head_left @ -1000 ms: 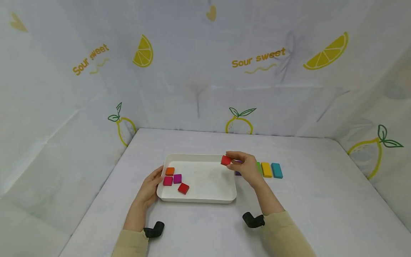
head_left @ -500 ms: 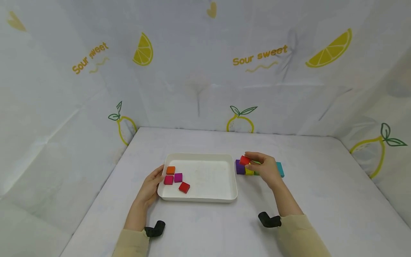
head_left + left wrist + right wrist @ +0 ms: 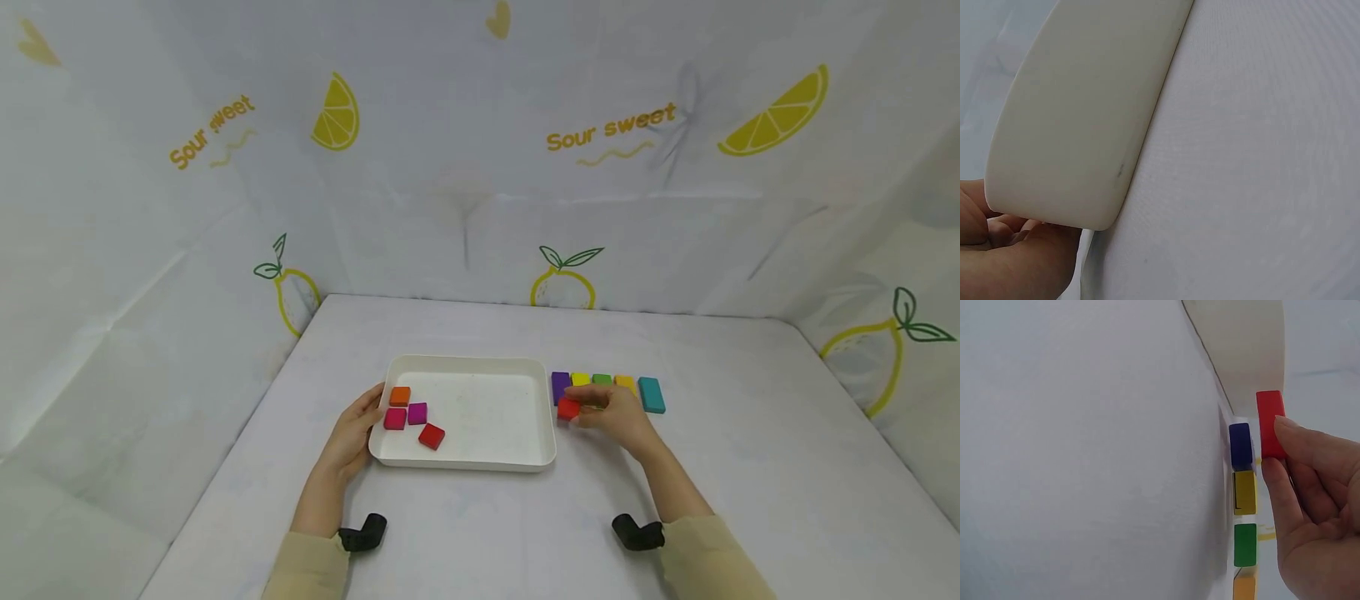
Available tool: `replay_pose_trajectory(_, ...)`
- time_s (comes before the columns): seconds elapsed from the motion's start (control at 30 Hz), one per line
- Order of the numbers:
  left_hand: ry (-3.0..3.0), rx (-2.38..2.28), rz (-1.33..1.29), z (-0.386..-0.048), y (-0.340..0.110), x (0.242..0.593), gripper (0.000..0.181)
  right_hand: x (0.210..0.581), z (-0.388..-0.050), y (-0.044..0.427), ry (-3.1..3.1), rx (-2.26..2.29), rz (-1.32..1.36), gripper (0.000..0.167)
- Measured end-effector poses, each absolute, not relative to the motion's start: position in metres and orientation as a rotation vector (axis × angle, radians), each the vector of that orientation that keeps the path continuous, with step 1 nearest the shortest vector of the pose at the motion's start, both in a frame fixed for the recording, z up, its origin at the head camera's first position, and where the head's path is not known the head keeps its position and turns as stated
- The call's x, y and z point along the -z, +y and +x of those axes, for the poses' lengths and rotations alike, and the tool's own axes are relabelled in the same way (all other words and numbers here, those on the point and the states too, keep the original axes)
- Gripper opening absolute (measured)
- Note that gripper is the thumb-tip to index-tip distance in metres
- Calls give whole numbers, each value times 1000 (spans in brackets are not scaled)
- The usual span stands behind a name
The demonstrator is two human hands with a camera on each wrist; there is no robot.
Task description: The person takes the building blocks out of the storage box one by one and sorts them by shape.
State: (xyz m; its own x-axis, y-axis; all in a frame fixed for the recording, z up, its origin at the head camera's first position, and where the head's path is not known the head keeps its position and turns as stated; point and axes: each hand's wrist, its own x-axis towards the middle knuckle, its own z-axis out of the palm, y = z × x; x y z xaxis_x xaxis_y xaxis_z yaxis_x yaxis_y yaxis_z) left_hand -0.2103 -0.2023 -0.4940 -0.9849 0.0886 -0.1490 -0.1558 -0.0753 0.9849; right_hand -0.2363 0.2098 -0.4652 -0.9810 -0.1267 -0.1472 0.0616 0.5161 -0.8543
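Observation:
My right hand (image 3: 618,418) pinches a red block (image 3: 567,409) between thumb and fingers, just right of the white tray and in front of a purple block (image 3: 560,385). In the right wrist view the red block (image 3: 1270,425) is held beside the blue-purple block (image 3: 1240,445). My left hand (image 3: 350,437) grips the left side of the white tray (image 3: 472,465); in the left wrist view its fingers curl at the tray's corner (image 3: 1054,187). Inside the tray lie an orange block (image 3: 400,396), a pink block (image 3: 395,418), a magenta block (image 3: 417,413) and a tilted red block (image 3: 431,436).
Right of the tray, a row holds the purple block, a yellow block (image 3: 581,379), a green block (image 3: 602,379), an orange-yellow block (image 3: 626,382) and a teal block (image 3: 652,395). A patterned white cloth (image 3: 450,167) hangs behind the table.
My right hand has carried the red block from above the tray's right edge rightward, then down in front of the purple block. My left hand stays at the tray.

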Motion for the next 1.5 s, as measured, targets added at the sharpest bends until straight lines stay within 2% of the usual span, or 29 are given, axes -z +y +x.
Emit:
replay_pose_trajectory(0.53, 1961, -2193, -135, -213, -201, 493, 54, 479, -231, 205, 2552, 1410, -65, 42)
replay_pose_trajectory(1.5, 1956, -2190, -133, -212, -200, 491, 53, 480, -232, 200, 2547, 1438, -70, 44)
